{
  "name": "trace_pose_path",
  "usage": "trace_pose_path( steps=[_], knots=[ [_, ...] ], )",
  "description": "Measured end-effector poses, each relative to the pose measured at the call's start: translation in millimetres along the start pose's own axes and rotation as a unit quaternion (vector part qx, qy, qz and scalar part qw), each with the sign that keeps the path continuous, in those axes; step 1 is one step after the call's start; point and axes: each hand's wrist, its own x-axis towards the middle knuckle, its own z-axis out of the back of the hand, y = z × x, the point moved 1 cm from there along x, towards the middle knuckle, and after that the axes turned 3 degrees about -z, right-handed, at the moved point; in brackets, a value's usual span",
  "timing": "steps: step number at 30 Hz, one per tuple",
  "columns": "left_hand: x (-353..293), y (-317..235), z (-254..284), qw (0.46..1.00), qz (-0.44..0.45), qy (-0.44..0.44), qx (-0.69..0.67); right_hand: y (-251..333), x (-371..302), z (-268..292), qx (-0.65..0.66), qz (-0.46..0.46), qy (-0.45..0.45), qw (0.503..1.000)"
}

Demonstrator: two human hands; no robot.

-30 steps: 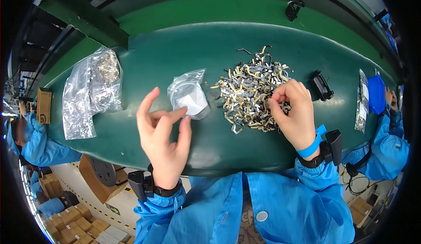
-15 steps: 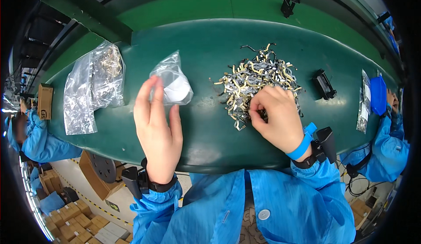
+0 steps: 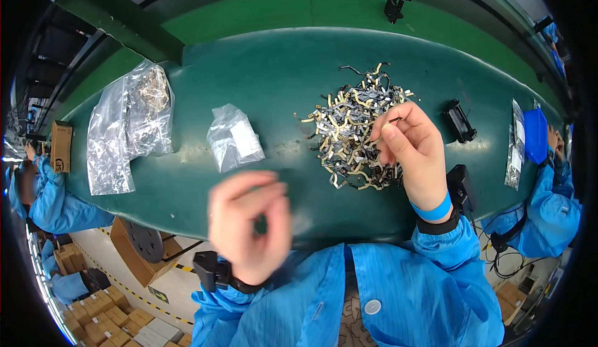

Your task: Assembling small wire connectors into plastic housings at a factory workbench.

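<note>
A heap of small bent flex cables, cream, grey and black, lies on the green table. Over the heap's right side, my right hand is raised, thumb and forefinger pinched on a small dark strip. Most of that strip is hidden by the fingers, so its exact kind does not show. My left hand hovers near the table's front edge with curled fingers, smeared by motion. Just beyond it lies a clear plastic bag with a white label; hand and bag are apart.
Larger clear bags with small parts lie at the left. A black frame-like holder sits right of the heap. Farther right are another filled bag and a blue bin. People in blue sit at both sides.
My left hand has drawn back from the small bag toward me; the bag now lies flatter. My right hand has lifted off the heap and turned, with a small dark strip between its fingertips.
</note>
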Motion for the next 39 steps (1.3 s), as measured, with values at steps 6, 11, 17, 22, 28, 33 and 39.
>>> trace_pose_path(
  steps=[6, 11, 17, 22, 28, 33, 39],
  knots=[
    [-5.8, -20.6, -46.4, 0.841, 0.357, 0.209, -0.350, 0.4, -4.7, -16.9, 0.054, -0.007, 0.056, 0.997],
    [-11.8, -21.5, -55.7, 0.761, 0.390, 0.108, -0.507, -3.7, -18.6, -27.7, 0.102, 0.007, 0.100, 0.990],
    [-15.2, -17.7, -43.1, 0.844, 0.360, 0.068, -0.390, -7.4, -17.4, -36.1, 0.081, 0.040, 0.143, 0.986],
    [-9.1, -10.6, -32.5, 0.947, 0.199, 0.039, -0.248, -0.3, -26.1, -41.9, 0.044, 0.047, 0.022, 0.998],
    [-7.6, -7.4, -23.5, 0.996, 0.018, 0.023, -0.080, 5.3, -33.4, -39.6, -0.225, 0.034, 0.108, 0.968],
    [-5.9, -10.9, -25.4, 0.999, -0.032, 0.006, -0.031, -1.4, -32.9, -42.5, -0.198, 0.060, 0.089, 0.974],
    [-4.6, -13.2, -28.6, 0.998, -0.064, -0.013, -0.015, -1.1, -38.2, -46.2, -0.079, -0.027, 0.061, 0.995]
  ],
)
